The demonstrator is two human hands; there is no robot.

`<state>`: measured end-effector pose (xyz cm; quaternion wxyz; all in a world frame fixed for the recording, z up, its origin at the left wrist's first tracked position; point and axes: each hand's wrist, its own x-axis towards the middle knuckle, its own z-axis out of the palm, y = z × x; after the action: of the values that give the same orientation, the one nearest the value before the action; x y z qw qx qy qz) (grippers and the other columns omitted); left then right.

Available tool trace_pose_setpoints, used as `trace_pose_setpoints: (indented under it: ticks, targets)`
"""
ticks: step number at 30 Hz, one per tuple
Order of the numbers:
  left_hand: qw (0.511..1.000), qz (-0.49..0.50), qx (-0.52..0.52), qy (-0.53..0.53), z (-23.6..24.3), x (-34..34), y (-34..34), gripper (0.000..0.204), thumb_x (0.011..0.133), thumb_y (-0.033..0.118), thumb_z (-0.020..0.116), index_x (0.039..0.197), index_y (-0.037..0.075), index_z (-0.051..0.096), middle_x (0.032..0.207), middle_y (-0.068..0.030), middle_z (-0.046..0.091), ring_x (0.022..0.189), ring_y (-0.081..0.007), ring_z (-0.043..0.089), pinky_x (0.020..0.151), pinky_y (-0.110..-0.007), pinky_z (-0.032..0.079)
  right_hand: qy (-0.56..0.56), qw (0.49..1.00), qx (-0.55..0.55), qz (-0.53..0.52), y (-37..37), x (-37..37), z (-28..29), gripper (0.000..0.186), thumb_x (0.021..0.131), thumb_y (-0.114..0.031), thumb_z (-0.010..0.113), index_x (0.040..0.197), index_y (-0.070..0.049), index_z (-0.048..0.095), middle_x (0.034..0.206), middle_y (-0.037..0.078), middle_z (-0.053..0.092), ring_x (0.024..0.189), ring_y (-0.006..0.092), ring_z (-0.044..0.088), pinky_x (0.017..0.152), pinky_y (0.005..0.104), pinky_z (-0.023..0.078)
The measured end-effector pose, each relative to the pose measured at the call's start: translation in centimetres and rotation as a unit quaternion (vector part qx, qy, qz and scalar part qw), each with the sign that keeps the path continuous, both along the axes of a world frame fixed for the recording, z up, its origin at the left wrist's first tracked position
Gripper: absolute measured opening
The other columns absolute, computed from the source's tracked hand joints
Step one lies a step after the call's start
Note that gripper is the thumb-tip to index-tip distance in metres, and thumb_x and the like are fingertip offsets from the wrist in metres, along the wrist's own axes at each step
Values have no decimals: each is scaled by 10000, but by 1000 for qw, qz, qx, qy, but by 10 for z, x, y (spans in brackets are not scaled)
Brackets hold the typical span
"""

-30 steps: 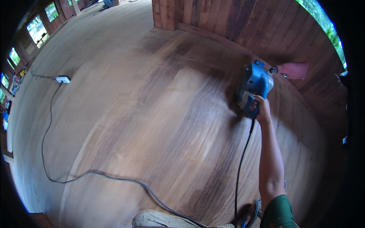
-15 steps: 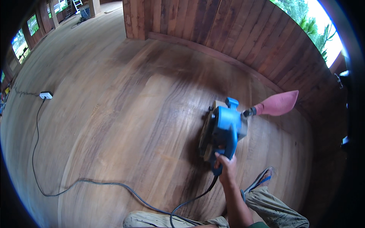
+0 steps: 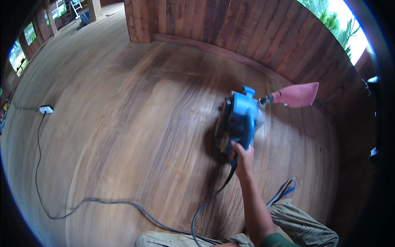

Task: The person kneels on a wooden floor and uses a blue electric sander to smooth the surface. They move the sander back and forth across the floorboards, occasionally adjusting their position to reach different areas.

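Observation:
My right hand (image 3: 242, 158) is closed around the rear handle of a blue belt sander (image 3: 244, 108), with the thumb on the handle's left side. The sander rests on the wooden floor (image 3: 135, 136), right of the middle of the picture. From its right side a pink cloth dust bag (image 3: 297, 95) sticks out toward the plank wall. A dark power cord (image 3: 202, 206) runs from the back of the handle toward my knees. No part of my left hand shows.
The cord loops across the floor to a white socket block (image 3: 46, 109) at the left. A plank wall (image 3: 230, 31) with a baseboard borders the floor ahead and right. My sandalled foot (image 3: 289, 188) is behind the sander. Far back stand a blue bucket (image 3: 84, 16) and a ladder.
The belt sander, with my right hand on it, has moved forward, away from me. My right arm reaches further out, and the cord behind the handle has been drawn along.

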<state>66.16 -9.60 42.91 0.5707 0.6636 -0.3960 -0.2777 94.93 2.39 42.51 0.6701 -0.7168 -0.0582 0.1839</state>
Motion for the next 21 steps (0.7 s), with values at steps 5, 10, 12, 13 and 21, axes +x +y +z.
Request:
trace_pose_setpoints:
  ticks: [5,10,12,13,21]
  targets:
    - [999,13,-15,35,-2,16,17,268,873,230,620,1082,109,735,980,-159,751,871,-347,722,732,-485,563,-36,998,-17,-45,97,135,-19,197,858,-169,760,804,-77,594,632,11,560,485,121,535,472,305,454]
    - [996,26,-31,73,-9,24,26,267,873,228,617,1081,107,733,983,-159,750,873,-346,719,737,-481,561,-67,997,0,-25,135,208,-26,173,873,-162,744,813,-70,609,644,13,573,517,119,552,496,295,458]
    - [995,27,-41,89,-10,27,28,267,873,227,616,1081,107,732,984,-160,750,874,-346,718,738,-479,560,-67,997,-6,-31,138,220,-32,175,873,-164,743,813,-67,610,644,11,572,517,118,551,500,295,459]
    - [994,27,-44,94,-10,28,29,267,873,227,615,1081,106,732,985,-160,750,875,-346,717,739,-478,560,-71,997,-5,-33,139,223,-33,176,873,-164,742,813,-66,609,646,11,573,518,118,550,501,295,459]
    - [995,10,-50,82,2,26,25,267,873,224,611,1081,104,728,990,-162,748,878,-344,713,746,-470,557,-74,997,8,-37,141,182,-28,197,872,-172,734,810,-71,577,648,13,574,522,119,546,497,294,447]
